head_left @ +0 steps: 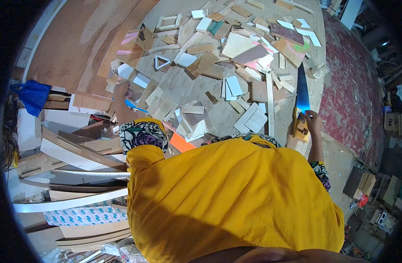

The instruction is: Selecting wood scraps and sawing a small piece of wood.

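Note:
A handsaw [302,90] with a dark blade and a yellow handle lies along the right side of the board, blade pointing away from me. My right hand [314,124] is at the right of its handle, with thumb and fingers closed on the handle's upper edge. Over on the left, my left hand [121,91] reaches down among small wood offcuts, beside a white-faced block [125,71]. Its fingers are mostly hidden, so I cannot make out whether it holds anything. Wood scraps [249,50], some white-faced and some bare, lie scattered between my hands.
A triangular wooden frame [162,62] and a rectangular one [168,33] lie at the far left. Long curved strips [74,206] are stacked at my left, below a blue bag [32,97]. A worn red panel [350,87] spreads out to the right.

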Demonstrator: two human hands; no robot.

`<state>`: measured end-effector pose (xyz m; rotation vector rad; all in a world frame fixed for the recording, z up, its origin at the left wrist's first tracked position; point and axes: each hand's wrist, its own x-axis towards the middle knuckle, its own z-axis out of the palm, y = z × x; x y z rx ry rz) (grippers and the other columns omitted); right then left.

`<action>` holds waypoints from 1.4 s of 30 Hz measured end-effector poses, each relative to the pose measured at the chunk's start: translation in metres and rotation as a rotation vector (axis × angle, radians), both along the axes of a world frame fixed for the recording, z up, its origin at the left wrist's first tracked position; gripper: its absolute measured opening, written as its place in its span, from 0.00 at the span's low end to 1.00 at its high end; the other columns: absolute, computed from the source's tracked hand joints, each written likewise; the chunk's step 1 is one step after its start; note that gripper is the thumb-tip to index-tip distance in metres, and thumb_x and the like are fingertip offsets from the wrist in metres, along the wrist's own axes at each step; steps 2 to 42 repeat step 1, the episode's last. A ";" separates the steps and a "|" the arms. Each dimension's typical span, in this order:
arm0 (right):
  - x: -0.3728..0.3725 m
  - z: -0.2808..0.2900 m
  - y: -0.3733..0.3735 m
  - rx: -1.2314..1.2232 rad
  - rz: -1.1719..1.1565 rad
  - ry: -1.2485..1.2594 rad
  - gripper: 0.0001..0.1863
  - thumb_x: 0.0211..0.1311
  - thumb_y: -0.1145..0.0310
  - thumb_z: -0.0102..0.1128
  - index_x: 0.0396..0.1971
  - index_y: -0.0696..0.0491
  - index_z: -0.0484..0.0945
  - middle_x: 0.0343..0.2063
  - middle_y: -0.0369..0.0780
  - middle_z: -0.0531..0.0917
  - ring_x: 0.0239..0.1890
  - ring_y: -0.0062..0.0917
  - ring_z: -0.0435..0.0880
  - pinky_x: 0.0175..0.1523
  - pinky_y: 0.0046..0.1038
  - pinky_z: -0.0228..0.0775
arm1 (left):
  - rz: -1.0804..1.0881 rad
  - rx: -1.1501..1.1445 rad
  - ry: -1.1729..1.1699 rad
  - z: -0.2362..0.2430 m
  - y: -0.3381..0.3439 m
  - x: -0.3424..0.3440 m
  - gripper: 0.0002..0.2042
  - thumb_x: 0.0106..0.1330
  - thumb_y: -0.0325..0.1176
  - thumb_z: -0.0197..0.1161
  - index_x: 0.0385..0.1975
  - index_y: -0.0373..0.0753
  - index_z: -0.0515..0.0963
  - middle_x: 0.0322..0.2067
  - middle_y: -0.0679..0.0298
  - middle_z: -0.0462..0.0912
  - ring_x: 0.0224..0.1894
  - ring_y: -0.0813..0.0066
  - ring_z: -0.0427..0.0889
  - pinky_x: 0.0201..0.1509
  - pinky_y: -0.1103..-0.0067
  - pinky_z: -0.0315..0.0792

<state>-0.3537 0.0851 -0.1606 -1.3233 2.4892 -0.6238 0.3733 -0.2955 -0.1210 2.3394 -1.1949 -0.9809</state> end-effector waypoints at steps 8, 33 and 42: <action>0.000 0.000 0.001 0.005 -0.008 -0.011 0.12 0.50 0.66 0.62 0.35 0.52 0.81 0.33 0.44 0.82 0.33 0.33 0.84 0.39 0.28 0.73 | -0.005 0.000 0.001 -0.001 -0.003 -0.002 0.15 0.45 0.37 0.62 0.28 0.32 0.75 0.16 0.53 0.76 0.13 0.66 0.75 0.17 0.73 0.72; 0.000 0.000 0.001 0.005 -0.008 -0.011 0.12 0.50 0.66 0.62 0.35 0.52 0.81 0.33 0.44 0.82 0.33 0.33 0.84 0.39 0.28 0.73 | -0.005 0.000 0.001 -0.001 -0.003 -0.002 0.15 0.45 0.37 0.62 0.28 0.32 0.75 0.16 0.53 0.76 0.13 0.66 0.75 0.17 0.73 0.72; 0.000 0.000 0.001 0.005 -0.008 -0.011 0.12 0.50 0.66 0.62 0.35 0.52 0.81 0.33 0.44 0.82 0.33 0.33 0.84 0.39 0.28 0.73 | -0.005 0.000 0.001 -0.001 -0.003 -0.002 0.15 0.45 0.37 0.62 0.28 0.32 0.75 0.16 0.53 0.76 0.13 0.66 0.75 0.17 0.73 0.72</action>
